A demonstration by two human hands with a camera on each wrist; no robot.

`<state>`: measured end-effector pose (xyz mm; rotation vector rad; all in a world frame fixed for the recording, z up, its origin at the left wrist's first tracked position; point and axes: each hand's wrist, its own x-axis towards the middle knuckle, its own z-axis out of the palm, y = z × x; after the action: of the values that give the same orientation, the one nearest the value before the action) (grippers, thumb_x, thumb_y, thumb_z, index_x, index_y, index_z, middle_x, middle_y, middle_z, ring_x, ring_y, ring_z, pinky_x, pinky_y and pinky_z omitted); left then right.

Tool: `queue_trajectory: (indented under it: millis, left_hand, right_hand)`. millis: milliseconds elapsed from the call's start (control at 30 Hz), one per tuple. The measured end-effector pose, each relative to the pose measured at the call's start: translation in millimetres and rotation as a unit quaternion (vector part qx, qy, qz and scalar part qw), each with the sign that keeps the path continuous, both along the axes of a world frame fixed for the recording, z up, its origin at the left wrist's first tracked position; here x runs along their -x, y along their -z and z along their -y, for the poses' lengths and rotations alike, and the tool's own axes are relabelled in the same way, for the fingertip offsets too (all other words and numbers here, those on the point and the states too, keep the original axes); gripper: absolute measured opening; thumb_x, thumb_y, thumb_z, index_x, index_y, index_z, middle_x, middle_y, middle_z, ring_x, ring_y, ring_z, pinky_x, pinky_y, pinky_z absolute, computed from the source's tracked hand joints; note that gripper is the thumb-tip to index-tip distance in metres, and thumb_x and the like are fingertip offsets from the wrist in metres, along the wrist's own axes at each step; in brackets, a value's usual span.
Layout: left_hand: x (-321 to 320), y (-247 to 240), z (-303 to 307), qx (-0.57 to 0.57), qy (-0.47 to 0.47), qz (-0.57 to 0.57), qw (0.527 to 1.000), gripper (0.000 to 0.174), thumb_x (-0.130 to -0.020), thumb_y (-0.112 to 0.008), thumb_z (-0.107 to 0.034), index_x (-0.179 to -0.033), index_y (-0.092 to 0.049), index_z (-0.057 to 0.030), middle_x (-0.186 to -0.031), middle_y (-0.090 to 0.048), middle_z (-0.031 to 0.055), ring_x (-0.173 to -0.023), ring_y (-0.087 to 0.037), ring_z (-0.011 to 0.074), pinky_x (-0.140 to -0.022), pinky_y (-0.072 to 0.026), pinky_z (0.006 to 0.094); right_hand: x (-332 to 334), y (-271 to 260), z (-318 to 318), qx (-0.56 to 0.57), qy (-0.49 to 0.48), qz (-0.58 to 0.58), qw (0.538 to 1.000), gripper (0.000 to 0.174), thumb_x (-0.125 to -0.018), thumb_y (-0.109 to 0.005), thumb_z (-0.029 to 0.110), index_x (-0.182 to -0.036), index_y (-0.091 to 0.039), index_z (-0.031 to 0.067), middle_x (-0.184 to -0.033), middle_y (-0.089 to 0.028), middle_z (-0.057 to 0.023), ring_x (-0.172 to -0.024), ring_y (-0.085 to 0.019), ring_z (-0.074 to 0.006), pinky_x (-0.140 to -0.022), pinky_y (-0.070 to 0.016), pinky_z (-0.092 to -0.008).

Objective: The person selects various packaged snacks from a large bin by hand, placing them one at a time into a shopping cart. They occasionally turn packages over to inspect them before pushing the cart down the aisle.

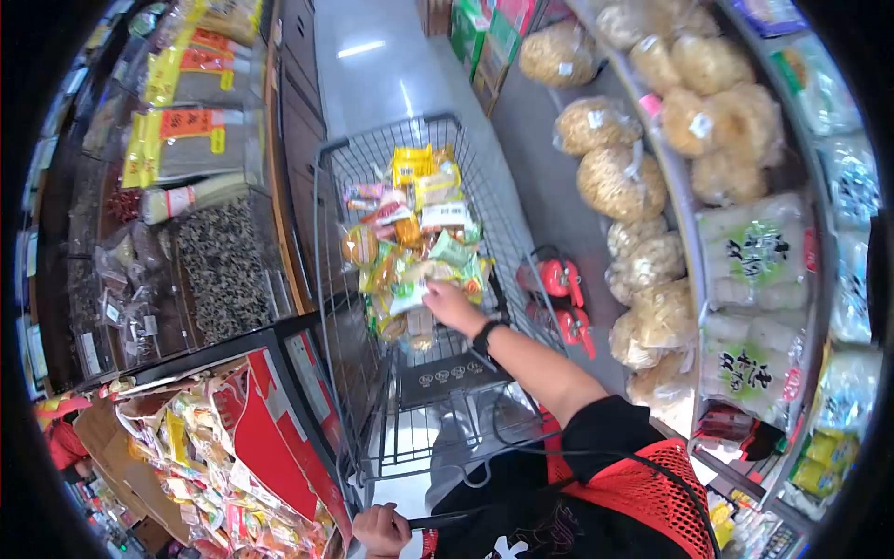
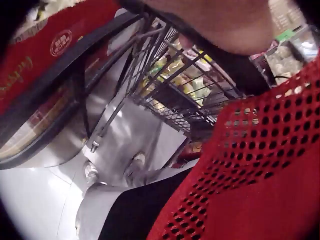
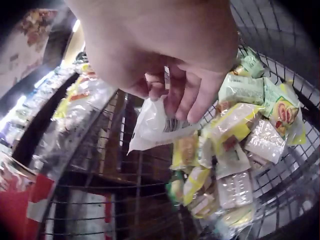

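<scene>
A wire shopping cart [image 1: 331,373] stands in front of the person, holding a heap of small packaged snacks [image 1: 452,216]. Over the heap, the right hand [image 1: 454,309] pinches a small white packet [image 1: 408,296]; in the right wrist view that hand [image 3: 170,60] has its fingers curled on the top of the white packet [image 3: 157,127]. The left hand [image 1: 382,531] lies curled round the cart's handle at the lower left. Part of the left hand [image 2: 215,22] fills the top of the left wrist view, its fingers mostly out of sight.
A red box of packaged snacks [image 1: 256,410] is at the lower left. Left of the cart stand bins of dried goods [image 1: 223,265]. On the right, shelves carry bagged goods [image 1: 622,182] and white packs [image 1: 759,252]. Red extinguishers [image 1: 562,279] are beside the cart. Floor [image 1: 368,56] shows ahead.
</scene>
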<state>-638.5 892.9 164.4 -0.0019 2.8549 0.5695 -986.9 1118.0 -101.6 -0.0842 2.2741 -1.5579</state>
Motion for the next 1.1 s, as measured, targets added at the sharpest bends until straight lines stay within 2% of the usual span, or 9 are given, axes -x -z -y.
queue_trajectory:
  millis: [167,300,433,533,667,833,900,1000,1100]
  left_hand:
    - [-7,8,2,-0.028,-0.02,-0.107,0.994,0.009,-0.073,-0.065,-0.009,-0.083,-0.065,-0.0089,-0.067,-0.06,0.0075,-0.061,-0.061,0.0286,-0.057,-0.0458,0.0415]
    - [3,1,-2,-0.107,-0.213,-0.027,0.971,0.023,-0.094,-0.066,-0.028,-0.106,-0.069,-0.0094,-0.087,-0.072,0.0077,-0.078,-0.07,0.0272,-0.069,-0.0537,0.0383]
    - [47,-58,4,-0.772,-0.394,0.199,0.457,0.043,-0.104,-0.054,-0.037,-0.138,-0.052,-0.0112,-0.114,-0.069,0.0065,-0.104,-0.069,0.0228,-0.086,-0.0537,0.0372]
    - [36,-19,15,-0.836,-0.351,0.161,0.389,0.04,-0.102,-0.056,-0.033,-0.133,-0.054,-0.0075,-0.113,-0.069,0.0093,-0.103,-0.069,0.0231,-0.087,-0.0549,0.0376]
    - [8,-51,52,-0.801,-0.365,0.05,0.472,0.038,-0.1,-0.06,-0.029,-0.127,-0.057,-0.0025,-0.113,-0.07,0.0102,-0.1,-0.07,0.023,-0.09,-0.0564,0.038]
    - [-42,-68,141,-0.766,-0.45,-0.111,0.445,0.04,-0.102,-0.057,-0.031,-0.132,-0.053,-0.0057,-0.114,-0.068,0.0109,-0.101,-0.07,0.0257,-0.091,-0.0565,0.0398]
    - [-51,-69,199,-0.65,-0.421,-0.317,0.547,0.046,-0.1,-0.059,-0.037,-0.131,-0.053,-0.0045,-0.117,-0.066,0.0113,-0.105,-0.068,0.0246,-0.09,-0.057,0.0375]
    - [-50,-108,287,-0.768,-0.39,-0.416,0.294,0.049,-0.104,-0.049,-0.042,-0.132,-0.052,-0.002,-0.114,-0.067,0.0106,-0.098,-0.067,0.0198,-0.084,-0.0589,0.0317]
    - [-67,-66,335,-0.759,-0.444,-0.305,0.365,0.034,-0.103,-0.051,-0.037,-0.115,-0.057,-0.0049,-0.098,-0.067,0.006,-0.082,-0.063,0.0137,-0.069,-0.0513,0.0245]
  right_hand:
    - [-64,-132,-25,0.042,-0.02,-0.098,0.994,0.019,-0.086,-0.06,0.009,-0.074,-0.049,-0.0012,-0.068,-0.043,-0.011,-0.063,-0.047,-0.02,-0.06,-0.0391,-0.036]
    - [-137,-262,-8,0.065,-0.125,-0.126,0.982,0.014,-0.083,-0.062,0.009,-0.079,-0.054,-0.0025,-0.082,-0.056,-0.0143,-0.079,-0.058,-0.0292,-0.07,-0.0451,-0.041]
    - [-214,-306,35,0.077,-0.195,-0.232,0.95,0.015,-0.083,-0.063,0.008,-0.093,-0.068,-0.0016,-0.105,-0.069,-0.0156,-0.109,-0.063,-0.0342,-0.093,-0.0505,-0.0433]
    - [-251,-314,60,0.038,-0.183,-0.217,0.958,0.015,-0.087,-0.063,0.007,-0.098,-0.07,-0.0007,-0.113,-0.071,-0.0165,-0.113,-0.065,-0.0336,-0.098,-0.0505,-0.0416]
    - [-270,-326,65,0.013,-0.161,-0.208,0.965,0.016,-0.091,-0.064,0.012,-0.1,-0.069,0.0,-0.11,-0.072,-0.0156,-0.105,-0.068,-0.0316,-0.093,-0.0527,-0.0397]
    - [-290,-311,42,-0.053,-0.17,-0.153,0.972,0.019,-0.094,-0.062,0.018,-0.101,-0.068,0.0007,-0.103,-0.071,-0.0174,-0.097,-0.068,-0.0341,-0.086,-0.053,-0.0407]
    - [-302,-300,35,-0.083,-0.179,-0.13,0.972,0.021,-0.094,-0.061,0.019,-0.102,-0.068,0.0009,-0.101,-0.07,-0.0179,-0.095,-0.068,-0.0351,-0.083,-0.0528,-0.0411]
    - [-309,-291,30,-0.106,-0.203,-0.105,0.968,0.023,-0.095,-0.06,0.021,-0.103,-0.069,0.0015,-0.098,-0.07,-0.018,-0.093,-0.067,-0.0359,-0.081,-0.0526,-0.0416]
    - [-313,-298,39,-0.115,-0.22,-0.098,0.964,0.023,-0.095,-0.061,0.022,-0.103,-0.069,0.002,-0.098,-0.07,-0.0176,-0.094,-0.067,-0.0356,-0.081,-0.0528,-0.0415]
